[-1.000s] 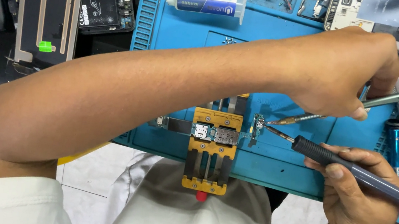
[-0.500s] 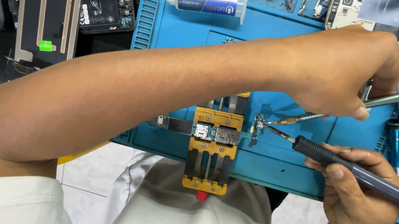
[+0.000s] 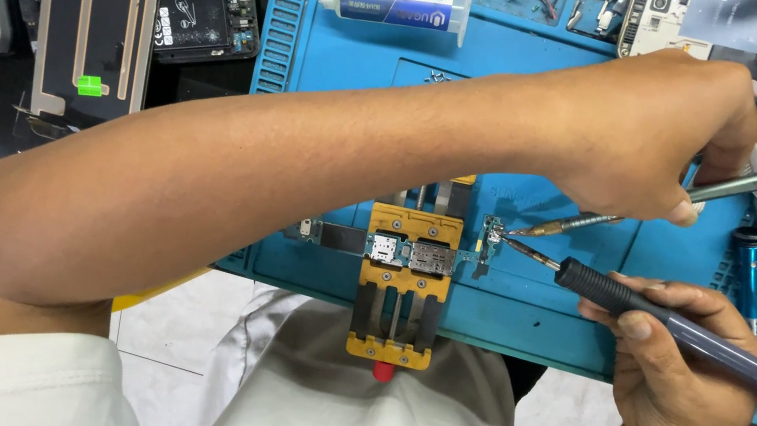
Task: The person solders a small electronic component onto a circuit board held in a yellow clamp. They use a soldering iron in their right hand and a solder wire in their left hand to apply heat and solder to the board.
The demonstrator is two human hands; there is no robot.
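left hand [image 3: 649, 134]: clamped on thin metal tweezers [image 3: 580, 220]
right hand [image 3: 678, 367]: gripping grey soldering iron [image 3: 684, 332]
tips: on small circuit board [image 3: 493, 236], blue mat's [image 3: 557, 110] near edge

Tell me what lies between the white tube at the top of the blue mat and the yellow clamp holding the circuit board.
In the head view, the person's left forearm crosses between the white tube and the yellow clamp, above bare blue mat.

Lay clamped flat in a yellow holder [image 3: 405, 283] on the blue mat: a narrow circuit board [image 3: 413, 253]. Met at its right end, tips nearly touching: thin metal tweezers [image 3: 569, 224] and a dark-gripped soldering iron [image 3: 684, 330].
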